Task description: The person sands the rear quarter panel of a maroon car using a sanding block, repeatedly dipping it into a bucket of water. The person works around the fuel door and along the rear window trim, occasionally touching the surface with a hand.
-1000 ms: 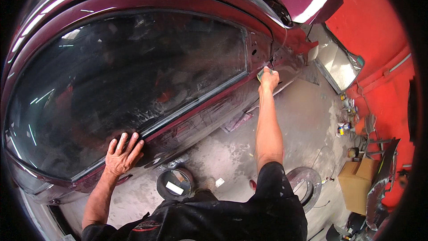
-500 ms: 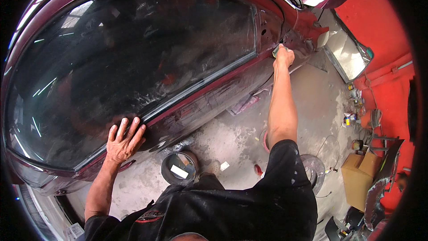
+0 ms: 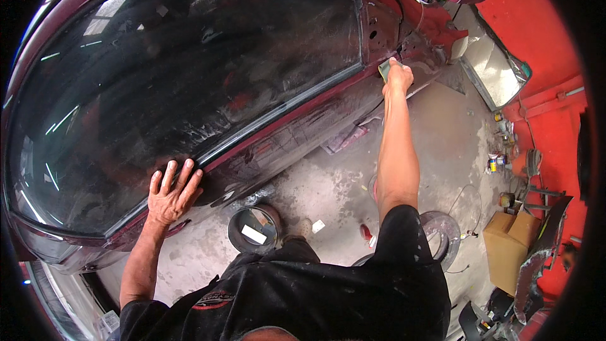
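Observation:
My right hand [image 3: 399, 77] grips a small grey-green sanding pad [image 3: 384, 69] against the front upper part of the dusty maroon car door [image 3: 297, 108], just below the window line. The fingers cover part of the pad. My left hand [image 3: 173, 194] is open, fingers spread, resting at the lower edge of the dark side window [image 3: 208, 82] and across its trim. White dust and smears cover the glass and the door panel.
Beneath the door, a round black bucket [image 3: 235, 240] with a white piece inside stands on the stained floor. A cardboard box [image 3: 505, 246], small cans [image 3: 497, 163] and loose car parts line the red wall [image 3: 536, 19] at right. A silvery panel [image 3: 495, 79] leans near the car's front.
My right hand has shifted slightly left and up on the door, and more of the pad shows. The left hand stays spread at the window's edge.

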